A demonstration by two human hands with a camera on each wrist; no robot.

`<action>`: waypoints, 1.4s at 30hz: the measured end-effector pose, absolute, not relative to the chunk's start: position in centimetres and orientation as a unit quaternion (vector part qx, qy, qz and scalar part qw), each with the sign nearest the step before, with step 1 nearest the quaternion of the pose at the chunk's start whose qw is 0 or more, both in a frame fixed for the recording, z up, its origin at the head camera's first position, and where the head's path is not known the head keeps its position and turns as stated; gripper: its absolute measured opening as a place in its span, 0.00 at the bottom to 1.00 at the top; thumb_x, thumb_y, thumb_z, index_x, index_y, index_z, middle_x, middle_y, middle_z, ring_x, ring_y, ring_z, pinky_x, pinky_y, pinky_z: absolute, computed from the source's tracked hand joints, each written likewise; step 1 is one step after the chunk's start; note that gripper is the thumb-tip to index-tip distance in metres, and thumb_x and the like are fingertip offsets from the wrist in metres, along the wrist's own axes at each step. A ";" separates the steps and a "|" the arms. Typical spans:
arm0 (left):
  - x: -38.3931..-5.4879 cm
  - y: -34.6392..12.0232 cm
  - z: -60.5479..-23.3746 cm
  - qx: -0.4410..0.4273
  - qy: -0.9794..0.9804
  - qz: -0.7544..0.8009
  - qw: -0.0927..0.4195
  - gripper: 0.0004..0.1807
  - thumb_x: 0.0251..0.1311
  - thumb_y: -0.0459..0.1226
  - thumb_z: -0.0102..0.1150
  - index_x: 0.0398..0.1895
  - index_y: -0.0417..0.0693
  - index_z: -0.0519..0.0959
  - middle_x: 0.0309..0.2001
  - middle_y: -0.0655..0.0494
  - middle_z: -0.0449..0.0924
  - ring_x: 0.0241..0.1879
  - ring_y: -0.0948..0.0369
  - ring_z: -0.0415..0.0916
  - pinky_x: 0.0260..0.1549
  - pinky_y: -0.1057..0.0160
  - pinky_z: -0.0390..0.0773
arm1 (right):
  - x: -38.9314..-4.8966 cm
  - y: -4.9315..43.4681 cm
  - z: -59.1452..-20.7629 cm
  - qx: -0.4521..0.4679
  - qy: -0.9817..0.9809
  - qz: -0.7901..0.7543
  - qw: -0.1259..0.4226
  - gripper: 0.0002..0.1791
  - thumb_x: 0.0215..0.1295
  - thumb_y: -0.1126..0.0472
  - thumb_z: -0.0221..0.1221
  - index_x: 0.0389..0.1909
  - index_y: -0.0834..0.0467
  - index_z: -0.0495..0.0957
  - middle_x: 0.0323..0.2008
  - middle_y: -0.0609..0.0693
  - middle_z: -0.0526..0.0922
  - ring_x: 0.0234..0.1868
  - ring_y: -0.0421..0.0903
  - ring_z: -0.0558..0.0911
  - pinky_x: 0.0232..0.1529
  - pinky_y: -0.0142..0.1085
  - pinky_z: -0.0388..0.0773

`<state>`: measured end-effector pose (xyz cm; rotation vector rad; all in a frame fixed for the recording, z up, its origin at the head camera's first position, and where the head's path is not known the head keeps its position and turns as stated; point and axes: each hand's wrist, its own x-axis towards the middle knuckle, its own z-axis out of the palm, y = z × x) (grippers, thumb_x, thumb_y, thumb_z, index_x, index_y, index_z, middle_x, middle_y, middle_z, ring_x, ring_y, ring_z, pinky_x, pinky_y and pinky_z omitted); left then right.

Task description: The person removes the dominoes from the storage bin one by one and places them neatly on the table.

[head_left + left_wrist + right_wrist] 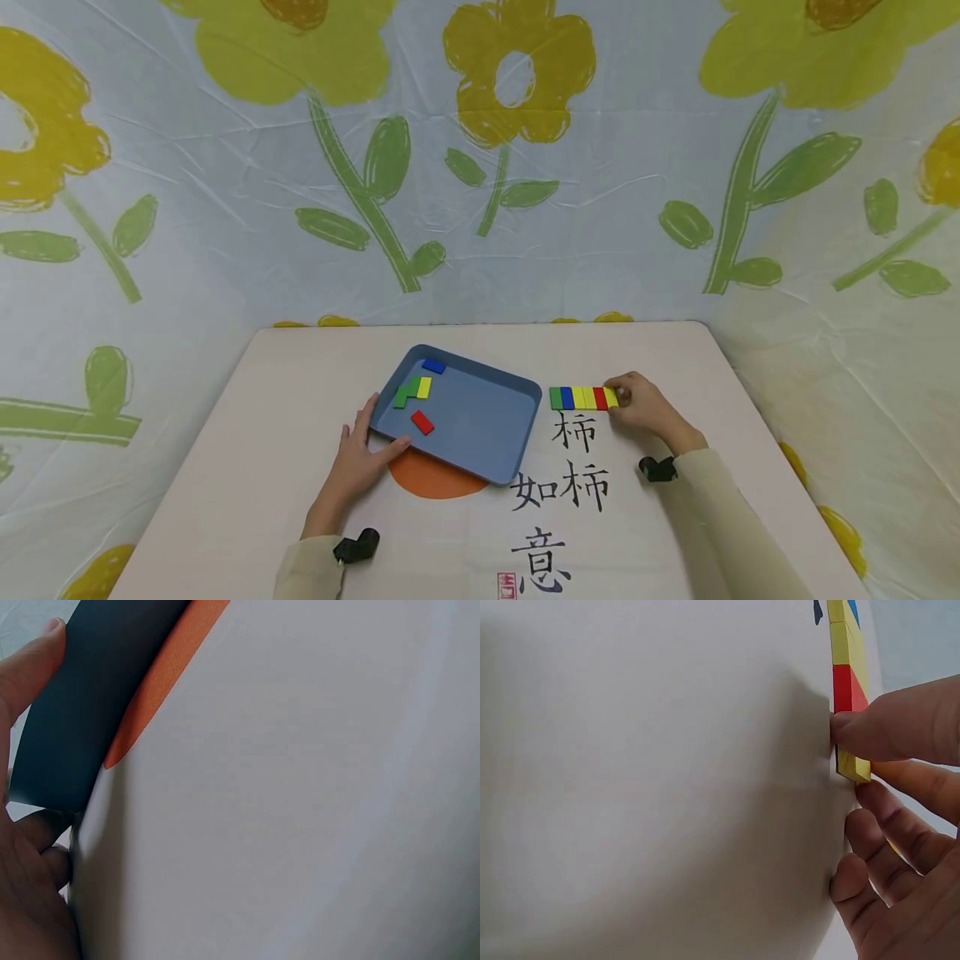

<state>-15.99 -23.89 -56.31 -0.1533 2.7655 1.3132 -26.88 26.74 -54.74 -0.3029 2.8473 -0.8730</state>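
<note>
A blue tray (480,400) sits slantwise on the table, and my left hand (358,465) grips its near left corner. In the left wrist view the thumb lies along the tray's dark wall (82,705), other fingers curled low beside it. Inside are a blue block (433,366), green blocks (406,392), a yellow block (424,387) and a red block (422,422). Right of the tray runs a row of flat coloured blocks (577,398), side by side. At its right end my right hand (643,406) pinches a yellow block (853,766), right beside a red one (845,688).
The pale tabletop (300,383) bears large black written characters (577,483), a small red seal print (507,586) and an orange shape (435,477) partly under the tray. A flower-patterned cloth (585,233) hangs behind and around the table.
</note>
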 end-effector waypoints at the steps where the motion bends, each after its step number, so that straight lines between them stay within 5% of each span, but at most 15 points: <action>1: -16.0 -23.9 -56.3 -0.049 0.902 0.428 0.038 0.58 0.60 0.62 0.66 0.85 0.63 0.42 0.84 0.45 0.46 0.82 0.38 0.37 0.80 0.37 0.29 | -26.9 26.7 -54.7 -0.100 0.948 -0.292 0.074 0.26 0.55 0.66 0.67 0.57 0.66 0.80 0.56 0.66 0.77 0.48 0.58 0.77 0.53 0.56 0.84; 15: -16.1 -24.0 -56.7 -0.050 0.902 0.427 0.038 0.58 0.60 0.62 0.67 0.85 0.62 0.42 0.83 0.46 0.47 0.82 0.38 0.37 0.80 0.36 0.29 | -26.7 26.8 -54.8 -0.104 0.947 -0.296 0.067 0.26 0.57 0.66 0.67 0.59 0.66 0.79 0.58 0.67 0.76 0.50 0.59 0.77 0.56 0.59 0.81; 30: -15.9 -24.0 -56.7 -0.055 0.901 0.428 0.041 0.59 0.59 0.63 0.66 0.85 0.61 0.42 0.83 0.44 0.46 0.82 0.36 0.34 0.79 0.34 0.30 | -26.3 26.6 -54.1 -0.078 0.951 -0.293 0.061 0.37 0.60 0.62 0.66 0.71 0.61 0.69 0.62 0.66 0.74 0.58 0.63 0.76 0.60 0.63 0.79; 42: -16.1 -24.1 -56.6 -0.051 0.901 0.428 0.039 0.59 0.59 0.63 0.67 0.85 0.61 0.43 0.83 0.43 0.47 0.82 0.35 0.35 0.79 0.34 0.30 | -27.3 21.5 -50.9 -0.170 0.927 -0.333 0.033 0.41 0.65 0.62 0.66 0.78 0.60 0.61 0.69 0.66 0.69 0.64 0.67 0.73 0.60 0.64 0.77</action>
